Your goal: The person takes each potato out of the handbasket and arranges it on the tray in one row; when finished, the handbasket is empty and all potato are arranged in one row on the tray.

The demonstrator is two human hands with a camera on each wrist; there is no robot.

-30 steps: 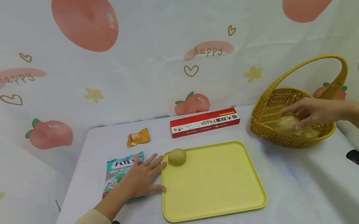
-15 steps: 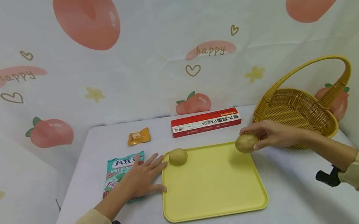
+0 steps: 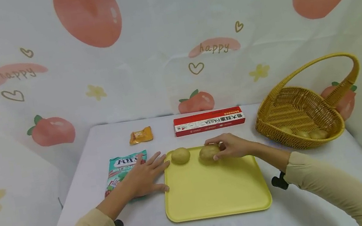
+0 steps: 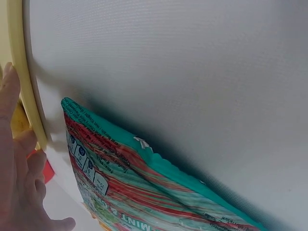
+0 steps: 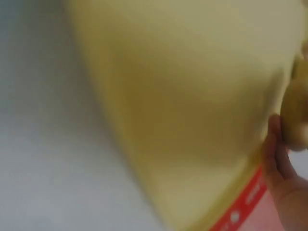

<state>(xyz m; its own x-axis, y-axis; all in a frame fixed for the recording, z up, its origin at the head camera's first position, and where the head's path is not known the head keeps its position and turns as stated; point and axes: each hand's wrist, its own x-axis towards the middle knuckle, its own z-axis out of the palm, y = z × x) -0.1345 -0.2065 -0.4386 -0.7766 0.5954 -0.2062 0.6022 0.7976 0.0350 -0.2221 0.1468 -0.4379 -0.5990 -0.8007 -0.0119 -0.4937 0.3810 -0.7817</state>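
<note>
In the head view my right hand (image 3: 233, 146) holds a potato (image 3: 209, 153) over the back part of the yellow tray (image 3: 217, 189). The right wrist view catches that potato (image 5: 296, 115) and the fingers at its right edge, somewhat blurred. Another potato (image 3: 180, 155) lies in the tray's back left corner. My left hand (image 3: 144, 178) has its fingers spread, their tips touching the tray's left rim. Beneath that hand is a teal candy bag (image 3: 119, 171), partly covered by it; in the left wrist view the candy bag (image 4: 144, 178) is large and near.
A yellow wicker basket (image 3: 298, 111) with a tall handle stands at the back right, several potatoes (image 3: 317, 134) inside. Behind the tray lies a red and white pasta box (image 3: 209, 121). A small orange packet (image 3: 140, 135) sits at the back left.
My right hand has lifted a potato out of the basket and carried it left, over the tray. The left hand has stayed at the tray's left rim.
</note>
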